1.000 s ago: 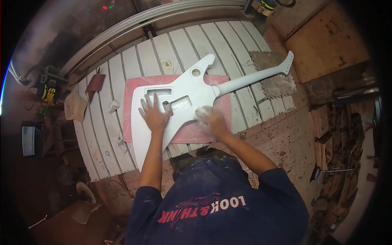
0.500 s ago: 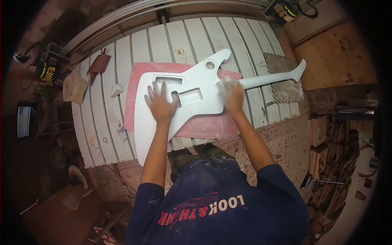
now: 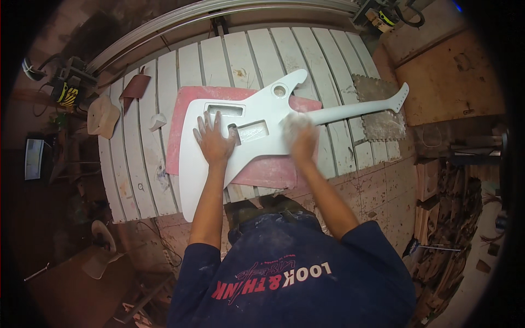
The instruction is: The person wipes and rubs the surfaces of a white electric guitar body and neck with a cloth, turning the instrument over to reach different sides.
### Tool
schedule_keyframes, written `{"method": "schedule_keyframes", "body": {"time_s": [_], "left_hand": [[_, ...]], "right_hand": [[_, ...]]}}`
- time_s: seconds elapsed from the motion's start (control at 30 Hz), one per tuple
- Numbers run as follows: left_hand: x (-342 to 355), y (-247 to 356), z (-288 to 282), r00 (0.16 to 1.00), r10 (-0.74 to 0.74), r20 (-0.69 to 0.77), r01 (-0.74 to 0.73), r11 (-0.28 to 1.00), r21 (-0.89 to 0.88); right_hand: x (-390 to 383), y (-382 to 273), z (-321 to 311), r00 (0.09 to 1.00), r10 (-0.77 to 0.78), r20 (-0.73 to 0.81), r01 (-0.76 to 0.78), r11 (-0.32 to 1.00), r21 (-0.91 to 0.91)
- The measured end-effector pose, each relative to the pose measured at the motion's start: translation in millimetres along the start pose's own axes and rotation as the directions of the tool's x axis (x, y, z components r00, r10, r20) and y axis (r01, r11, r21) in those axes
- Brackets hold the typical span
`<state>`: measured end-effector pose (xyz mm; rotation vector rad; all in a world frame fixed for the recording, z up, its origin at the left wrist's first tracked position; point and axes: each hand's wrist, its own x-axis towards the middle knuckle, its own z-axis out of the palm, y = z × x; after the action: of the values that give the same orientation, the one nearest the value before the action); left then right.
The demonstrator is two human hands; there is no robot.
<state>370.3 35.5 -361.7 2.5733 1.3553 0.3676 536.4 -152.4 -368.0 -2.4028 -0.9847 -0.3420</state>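
Note:
A white-coated electric guitar body and neck [image 3: 192,167] lies flat across a pink cloth [image 3: 273,170], its neck and headstock pointing right. My left hand [image 3: 214,143] rests on the body with fingers spread, beside the rectangular cavities. White dust covers its fingers. Over on the right part of the body, close to where the neck joins, is my right hand [image 3: 303,143], pressed to the surface. Motion smears its whitened fingers, so whatever may be under them cannot be made out.
A white slatted table [image 3: 235,49] bears everything. On its left lie a curled dark-red sheet [image 3: 135,89], a pale cap [image 3: 103,117] and a crumpled white scrap [image 3: 157,121]. Under the neck is a grey interlocking mat [image 3: 377,90]. A metal rail [image 3: 180,22] runs behind.
My right hand has shifted left, from the neck joint onto the body. My left hand keeps its place, and the guitar stays put on the cloth.

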Motion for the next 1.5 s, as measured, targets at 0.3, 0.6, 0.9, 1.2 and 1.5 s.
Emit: {"method": "schedule_keyframes", "body": {"time_s": [0.3,0.6,0.9,1.2,1.5], "left_hand": [[-2.7,-4.2,0.9,0.999,0.014,-0.030,-0.014,1.000,0.001],[-0.4,-0.3,-1.2,1.000,-0.013,0.003,0.013,0.999,0.035],[0.8,-3.7,3.3,1.000,-0.023,0.006,0.023,0.999,0.033],[2.0,2.2,-0.1,1.000,-0.013,0.009,0.012,0.999,0.030],[0.9,2.4,1.5,1.000,0.003,-0.011,-0.003,0.999,0.046]], "right_hand": [[24.8,19.9,-10.5,0.990,0.013,0.139,-0.021,0.999,0.051],[-17.0,15.7,-22.4,0.973,-0.172,0.157,0.146,0.976,0.163],[5.3,44.2,-15.3,0.999,0.033,-0.013,-0.032,0.998,0.050],[14.8,54.7,-3.3,1.000,0.015,0.001,-0.015,1.000,-0.011],[45.8,49.9,-1.3,0.985,0.118,0.129,-0.121,0.992,0.020]]}}
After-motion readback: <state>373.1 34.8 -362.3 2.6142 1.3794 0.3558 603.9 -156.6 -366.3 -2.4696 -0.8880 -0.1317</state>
